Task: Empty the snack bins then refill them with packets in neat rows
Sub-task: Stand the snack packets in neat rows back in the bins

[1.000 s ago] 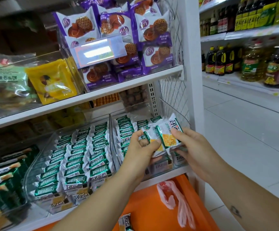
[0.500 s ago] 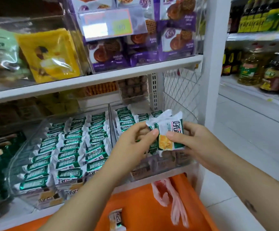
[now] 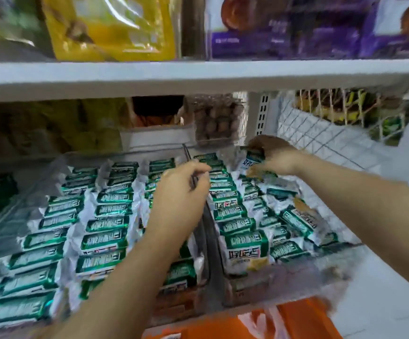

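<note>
Two clear snack bins sit side by side on the lower shelf. The left bin [image 3: 39, 182] holds green and white packets [image 3: 105, 223] in neat rows. The right bin [image 3: 338, 250] holds rows on its left side and looser packets [image 3: 298, 221] on its right. My right hand [image 3: 275, 156] reaches to the back of the right bin and grips a green and white packet [image 3: 251, 160] there. My left hand [image 3: 181, 199] hovers over the divider between the bins, fingers loosely curled, holding nothing.
The white shelf board [image 3: 198, 74] above carries yellow bags [image 3: 110, 25] and purple packs [image 3: 296, 28]. A wire mesh panel [image 3: 320, 138] closes the right side. A box of round brown snacks [image 3: 218, 121] stands behind the bins. An orange surface [image 3: 296, 319] lies below.
The view has moved in close under the upper shelf. My right hand carried the packet from the front to the back of the right bin. My left hand let go and drew back left.
</note>
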The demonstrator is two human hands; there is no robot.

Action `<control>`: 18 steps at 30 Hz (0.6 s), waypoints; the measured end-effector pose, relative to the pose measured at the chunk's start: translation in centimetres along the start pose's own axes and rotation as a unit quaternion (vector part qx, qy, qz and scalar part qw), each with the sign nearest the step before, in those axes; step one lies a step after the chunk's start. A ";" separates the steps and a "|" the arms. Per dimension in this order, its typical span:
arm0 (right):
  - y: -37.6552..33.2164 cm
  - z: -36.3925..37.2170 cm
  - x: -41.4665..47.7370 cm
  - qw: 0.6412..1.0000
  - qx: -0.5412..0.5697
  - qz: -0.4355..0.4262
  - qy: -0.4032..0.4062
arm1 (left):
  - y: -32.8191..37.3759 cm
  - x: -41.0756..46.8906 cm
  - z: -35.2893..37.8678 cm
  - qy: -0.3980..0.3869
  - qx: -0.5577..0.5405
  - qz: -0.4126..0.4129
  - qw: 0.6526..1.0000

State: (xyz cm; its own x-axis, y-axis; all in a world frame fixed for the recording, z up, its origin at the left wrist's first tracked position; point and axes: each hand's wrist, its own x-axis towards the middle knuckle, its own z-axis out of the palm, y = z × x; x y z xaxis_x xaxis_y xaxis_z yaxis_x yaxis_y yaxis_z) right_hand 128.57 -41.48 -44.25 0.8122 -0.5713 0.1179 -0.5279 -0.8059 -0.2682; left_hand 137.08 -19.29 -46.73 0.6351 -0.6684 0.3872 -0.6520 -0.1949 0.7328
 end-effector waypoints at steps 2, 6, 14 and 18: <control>-0.8 0.8 1.6 0.998 -0.002 -0.007 -0.059 | -0.5 0.0 0.2 0.010 -0.035 -0.001 0.999; -1.1 1.0 2.9 0.997 -0.051 -0.039 -0.049 | -0.9 0.0 0.1 0.010 -0.046 0.010 0.999; -0.2 1.8 2.5 0.999 -0.008 -0.032 0.009 | -0.7 -0.2 0.1 0.007 -0.081 0.005 0.997; -1.0 2.6 1.4 0.995 -0.032 -0.086 -0.029 | -0.7 -0.3 0.1 0.007 -0.075 0.001 0.997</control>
State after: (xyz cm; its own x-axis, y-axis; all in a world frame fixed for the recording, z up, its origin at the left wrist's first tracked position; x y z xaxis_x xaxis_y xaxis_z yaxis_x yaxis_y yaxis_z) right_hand 130.92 -41.06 -46.32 0.9037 -0.4161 0.1008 -0.3934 -0.9000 -0.1877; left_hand 137.33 -19.00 -47.41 0.6403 -0.6585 0.3954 -0.5842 -0.0833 0.8073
